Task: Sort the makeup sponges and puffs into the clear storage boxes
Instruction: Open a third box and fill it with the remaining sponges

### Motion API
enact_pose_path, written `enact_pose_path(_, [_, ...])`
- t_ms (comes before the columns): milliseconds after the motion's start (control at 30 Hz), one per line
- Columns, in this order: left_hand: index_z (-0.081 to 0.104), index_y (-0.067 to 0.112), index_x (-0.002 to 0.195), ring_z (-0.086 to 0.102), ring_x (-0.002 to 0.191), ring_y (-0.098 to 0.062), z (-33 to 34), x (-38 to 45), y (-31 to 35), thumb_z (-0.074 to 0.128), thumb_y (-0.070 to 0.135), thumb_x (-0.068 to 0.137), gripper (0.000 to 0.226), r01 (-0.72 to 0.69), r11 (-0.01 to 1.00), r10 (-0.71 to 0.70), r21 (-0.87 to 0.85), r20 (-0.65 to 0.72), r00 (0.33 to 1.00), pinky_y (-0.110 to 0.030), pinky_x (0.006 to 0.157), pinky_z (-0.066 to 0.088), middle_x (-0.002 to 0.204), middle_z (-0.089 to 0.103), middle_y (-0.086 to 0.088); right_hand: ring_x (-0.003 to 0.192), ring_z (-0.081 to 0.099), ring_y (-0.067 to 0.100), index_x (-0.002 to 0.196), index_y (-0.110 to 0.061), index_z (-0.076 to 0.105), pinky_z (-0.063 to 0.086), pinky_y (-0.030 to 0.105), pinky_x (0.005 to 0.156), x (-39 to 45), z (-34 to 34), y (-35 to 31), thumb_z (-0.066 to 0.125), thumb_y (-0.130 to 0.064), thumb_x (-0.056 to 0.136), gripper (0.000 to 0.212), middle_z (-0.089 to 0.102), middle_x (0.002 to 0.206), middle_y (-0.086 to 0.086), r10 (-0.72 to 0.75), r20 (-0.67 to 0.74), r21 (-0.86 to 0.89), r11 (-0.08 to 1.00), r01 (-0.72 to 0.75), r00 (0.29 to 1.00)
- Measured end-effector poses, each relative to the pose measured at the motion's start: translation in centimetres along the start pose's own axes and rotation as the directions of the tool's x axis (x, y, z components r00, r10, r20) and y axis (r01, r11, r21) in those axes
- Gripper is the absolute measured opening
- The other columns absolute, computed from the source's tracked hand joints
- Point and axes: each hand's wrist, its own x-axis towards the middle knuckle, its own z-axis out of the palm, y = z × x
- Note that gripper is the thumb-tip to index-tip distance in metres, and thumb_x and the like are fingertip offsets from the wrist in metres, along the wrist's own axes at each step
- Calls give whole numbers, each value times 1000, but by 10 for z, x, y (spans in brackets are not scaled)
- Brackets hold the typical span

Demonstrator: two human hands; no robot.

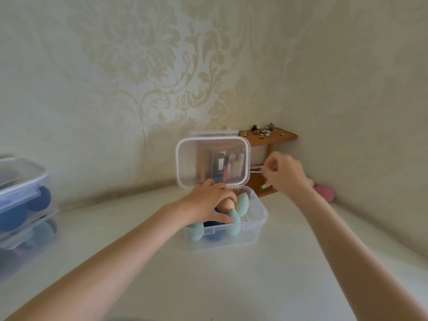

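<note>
A clear storage box (250,230) stands on the white table, holding several mint-green teardrop sponges (232,222), a dark blue one and a peach sponge (228,204). My left hand (209,203) reaches into the box, fingers pressed on the sponges and around the peach one. The box's clear lid (213,162) stands upright behind it. My right hand (286,173) pinches the lid's side latch at the right edge. A pink puff (324,192) lies on the table in the corner, behind my right wrist.
Two stacked clear boxes (20,205) with lids on stand at the left edge, filled with dark blue sponges and puffs. A small wooden shelf (271,136) with jewellery sits in the wall corner behind the open box.
</note>
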Motion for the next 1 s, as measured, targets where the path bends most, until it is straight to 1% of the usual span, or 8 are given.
enact_pose_path(133, [52,30,122,39,107,-18,1,3,2,63,45,81,45,-29,999,29,13,-16,999,-39,98,35,126,47,9,125,38,33,123,-23,55,37,43,104,38,15,48,43,-8,89,39,52,129,13,304,67,-381,888,-257,950])
enact_pose_path(267, [53,31,121,38,104,-16,4,8,0,64,49,79,47,-51,999,51,-5,-28,998,-39,97,35,125,47,9,137,20,38,131,-23,49,16,51,113,51,34,74,39,-12,90,44,40,141,15,381,69,-587,763,-272,922])
enact_pose_path(433, [52,31,122,35,103,-13,7,10,-2,63,49,79,47,-61,998,60,-17,-34,998,-37,98,33,125,47,10,132,27,39,129,-19,45,25,52,107,58,37,76,45,-13,89,41,41,137,17,307,-5,-578,776,-253,952])
enact_pose_path(600, [49,35,123,37,104,-15,7,11,-2,62,47,81,46,-57,998,56,-21,-25,998,-37,96,34,123,48,8,88,50,29,104,-13,42,45,38,70,48,10,32,60,-19,85,27,52,98,12,136,-172,-161,973,-164,976])
enact_pose_path(667, [46,36,124,39,109,-19,8,11,-2,61,47,82,46,-61,998,61,-7,-22,998,-40,98,33,121,49,5,62,42,16,81,-12,43,34,27,52,38,-5,10,65,-28,83,27,46,77,4,106,-40,25,994,-105,994])
enact_pose_path(767, [44,37,126,41,113,-21,8,12,-4,61,45,82,48,-42,999,43,-35,6,999,-43,99,33,119,48,3,47,41,13,62,-15,38,30,19,44,12,-17,-16,70,-35,79,42,45,57,1,56,315,31,997,-69,948])
enact_pose_path(933, [50,32,103,44,111,-25,7,11,-4,63,39,83,25,-45,999,44,-31,-19,999,-36,92,33,103,43,5,58,59,11,97,-17,45,43,15,51,-23,-13,-28,66,-26,84,26,54,90,0,-96,559,-28,991,134,823])
enact_pose_path(1000, [49,29,122,43,112,-25,6,9,-3,62,39,84,41,-43,999,43,-4,0,999,-39,97,33,111,47,1,70,57,12,116,-17,50,44,18,62,-26,-10,-31,60,-22,88,30,52,101,0,-170,580,-123,949,292,797])
